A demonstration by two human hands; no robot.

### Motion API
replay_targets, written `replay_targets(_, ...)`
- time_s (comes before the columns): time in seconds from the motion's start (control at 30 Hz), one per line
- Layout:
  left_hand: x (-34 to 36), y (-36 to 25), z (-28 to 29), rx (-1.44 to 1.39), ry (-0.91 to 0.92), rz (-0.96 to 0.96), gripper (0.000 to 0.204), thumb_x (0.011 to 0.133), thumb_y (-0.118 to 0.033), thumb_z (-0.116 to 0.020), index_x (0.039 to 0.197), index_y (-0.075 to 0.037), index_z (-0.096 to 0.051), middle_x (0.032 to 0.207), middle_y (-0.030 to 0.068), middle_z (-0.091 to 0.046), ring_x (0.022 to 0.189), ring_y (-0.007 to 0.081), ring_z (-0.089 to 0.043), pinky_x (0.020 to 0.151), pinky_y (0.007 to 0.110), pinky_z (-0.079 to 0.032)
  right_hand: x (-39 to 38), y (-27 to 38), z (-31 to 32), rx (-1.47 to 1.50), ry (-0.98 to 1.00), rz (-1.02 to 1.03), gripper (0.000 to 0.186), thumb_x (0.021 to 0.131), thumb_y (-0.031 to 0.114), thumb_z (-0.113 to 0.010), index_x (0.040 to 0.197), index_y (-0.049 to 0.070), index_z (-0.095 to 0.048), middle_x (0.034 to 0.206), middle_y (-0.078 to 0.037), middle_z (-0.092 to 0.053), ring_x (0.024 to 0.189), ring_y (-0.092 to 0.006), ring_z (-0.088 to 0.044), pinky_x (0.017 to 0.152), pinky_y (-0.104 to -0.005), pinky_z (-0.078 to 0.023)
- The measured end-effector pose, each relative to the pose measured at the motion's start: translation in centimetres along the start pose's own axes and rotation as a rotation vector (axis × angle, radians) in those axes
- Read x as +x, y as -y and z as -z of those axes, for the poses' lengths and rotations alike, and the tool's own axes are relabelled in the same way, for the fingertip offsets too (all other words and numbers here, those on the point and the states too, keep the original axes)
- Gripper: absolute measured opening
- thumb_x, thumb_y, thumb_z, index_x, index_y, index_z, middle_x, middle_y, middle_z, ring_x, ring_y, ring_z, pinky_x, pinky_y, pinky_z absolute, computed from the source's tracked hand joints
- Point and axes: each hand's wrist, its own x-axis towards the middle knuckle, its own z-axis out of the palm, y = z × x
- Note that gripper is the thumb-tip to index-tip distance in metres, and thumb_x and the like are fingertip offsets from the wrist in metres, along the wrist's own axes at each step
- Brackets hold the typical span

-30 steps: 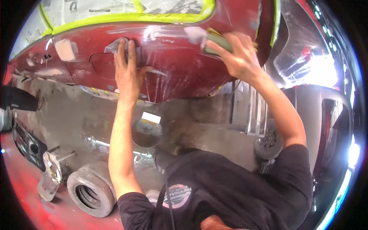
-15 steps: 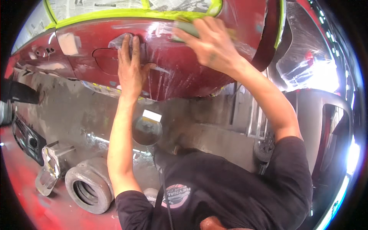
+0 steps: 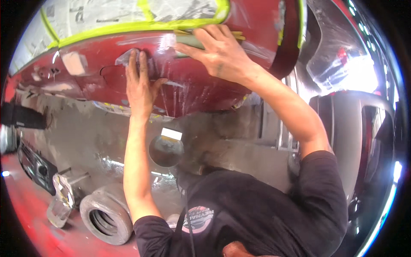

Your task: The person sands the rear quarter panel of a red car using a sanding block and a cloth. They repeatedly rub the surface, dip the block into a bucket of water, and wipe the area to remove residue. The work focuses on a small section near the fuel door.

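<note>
A red car body panel (image 3: 197, 92) with pale filler and scuff marks stretches across the top. My right hand (image 3: 224, 55) grips a long, flat, pale-green sanding block (image 3: 190, 44) and presses it to the panel just under the yellow-green masking tape (image 3: 115, 29). The block's face against the panel is hidden. Further left, my left hand (image 3: 140, 83) rests flat on the panel with its fingers stretched out, over a grey patch (image 3: 125, 57). I see nothing held in it.
Taped paper (image 3: 98, 13) covers the windows above. On the floor stand a round bucket (image 3: 165, 152) with a white rectangular piece at its rim, stacked tires (image 3: 107, 218) and loose car parts (image 3: 64, 199). A grey bumper-like part (image 3: 346, 128) is at the right.
My right hand and the sanding block have moved left, nearer the pale patch, and the block lies more level. My left hand stays flat on the panel. The view has shifted slightly.
</note>
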Motion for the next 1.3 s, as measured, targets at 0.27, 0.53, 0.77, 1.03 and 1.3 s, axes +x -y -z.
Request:
replay_targets(0.27,0.0,-0.3,-0.8,-0.03,-0.047,-0.018,0.109,0.072,-0.022,-0.094,0.165,-0.01,-0.04,0.166,0.0238,-0.039,0.146,0.0497,-0.045,0.119,0.055,-0.044,-4.6,-1.3,3.0,-0.061,0.031,-0.03,0.052,0.079,0.017,-0.072,0.131,0.023,-0.076,0.107,-0.007,-0.064,0.102,-0.028,-0.064,0.089,-0.0458,-0.05)
replay_targets(0.53,-0.3,0.5,0.1,-0.003,-0.054,-0.039,0.107,0.072,-0.022,-0.095,0.163,-0.005,-0.041,0.166,0.0262,-0.038,0.148,0.0485,-0.044,0.121,0.055,-0.041,-8.3,-1.8,2.6,-0.137,-0.014,-0.023,0.061,0.077,0.017,-0.072,0.138,0.027,-0.074,0.116,-0.009,-0.065,0.106,-0.028,-0.063,0.092,-0.045,-0.051)
replay_targets(0.77,-0.1,-0.5,-0.3,-0.015,0.011,0.006,0.111,0.072,-0.025,-0.095,0.165,-0.006,-0.038,0.17,0.0239,-0.033,0.153,0.0447,-0.039,0.122,0.051,-0.042,-0.7,3.3,-2.5,-0.153,-0.062,0.0,0.048,0.085,0.023,-0.068,0.132,0.026,-0.077,0.118,-0.011,-0.064,0.106,-0.0293,-0.062,0.086,-0.0446,-0.05)
replay_targets(1.03,-0.5,0.7,-0.9,-0.001,-0.04,-0.014,0.109,0.074,-0.03,-0.094,0.164,-0.005,-0.039,0.17,0.025,-0.033,0.153,0.0446,-0.039,0.122,0.051,-0.043,-9.9,0.7,2.0,-0.233,-0.011,-0.066,0.048,0.086,0.025,-0.067,0.133,0.025,-0.075,0.118,-0.008,-0.064,0.111,-0.0269,-0.061,0.09,-0.0449,-0.049)
replay_targets(1.3,-0.2,0.1,0.2,-0.094,0.011,-0.008,0.094,0.082,-0.016,-0.087,0.163,-0.005,-0.041,0.167,0.0285,-0.035,0.149,0.0496,-0.042,0.122,0.057,-0.04,2.8,5.3,-5.7,-0.062,-0.053,0.005,0.053,0.082,0.02,-0.072,0.136,0.024,-0.073,0.116,-0.009,-0.064,0.113,-0.0299,-0.062,0.094,-0.0475,-0.049)
